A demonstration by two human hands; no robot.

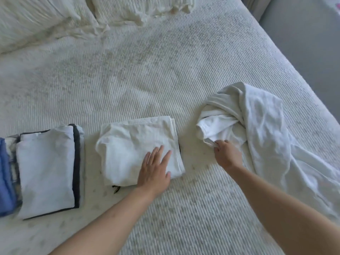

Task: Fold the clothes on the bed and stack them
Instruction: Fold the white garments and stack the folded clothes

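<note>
Left hand (154,170) lies flat, fingers straight, on the folded shirt (136,150); right hand (226,153) pinches the crumpled shirt (257,122).

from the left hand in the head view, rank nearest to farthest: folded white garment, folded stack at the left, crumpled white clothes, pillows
1. Folded white garment: under the left hand, which rests flat on it.
2. Crumpled white clothes: to the right, where the right hand pinches an edge.
3. Folded stack: to the left; close to the second.
4. Pillows: far end of the bed.

No legible text anywhere.
</note>
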